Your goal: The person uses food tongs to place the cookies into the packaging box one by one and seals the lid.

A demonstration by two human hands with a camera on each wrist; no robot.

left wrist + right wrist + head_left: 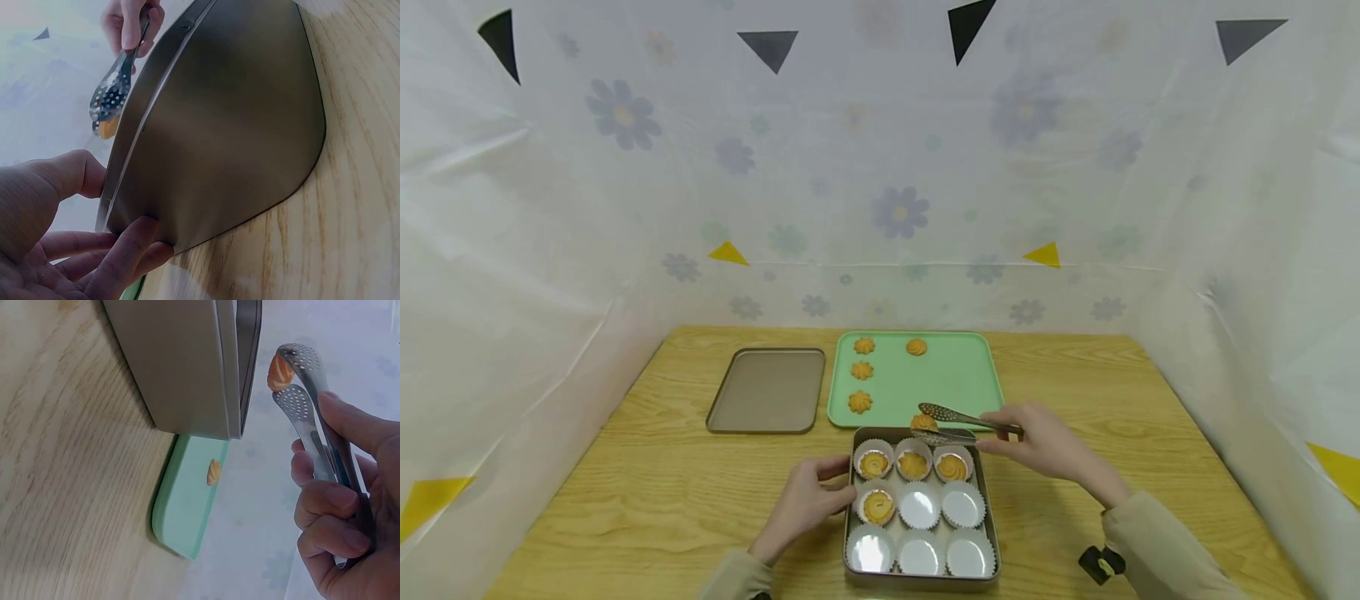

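My right hand [1037, 437] holds perforated metal tongs [340, 447], which pinch a swirled golden cookie [280, 372] between their tips. In the head view, that cookie and the tongs are over the back edge of a deep rectangular baking tin [917, 581]. Several fluted cups [962, 506] stand inside the tin in rows. Cookies [913, 464] sit in the back-row cups and in the middle row's left cup. With my left hand [805, 500] I grip the tin's left side, the thumb at its rim and the fingertips [140, 231] against its outer wall.
Behind the tin lies a green tray [955, 375]. It carries star-shaped cookies [861, 402] down its left side and a round swirled cookie [917, 347] near its back edge. A flat brown tray [767, 390] lies to its left on the wooden table [685, 500].
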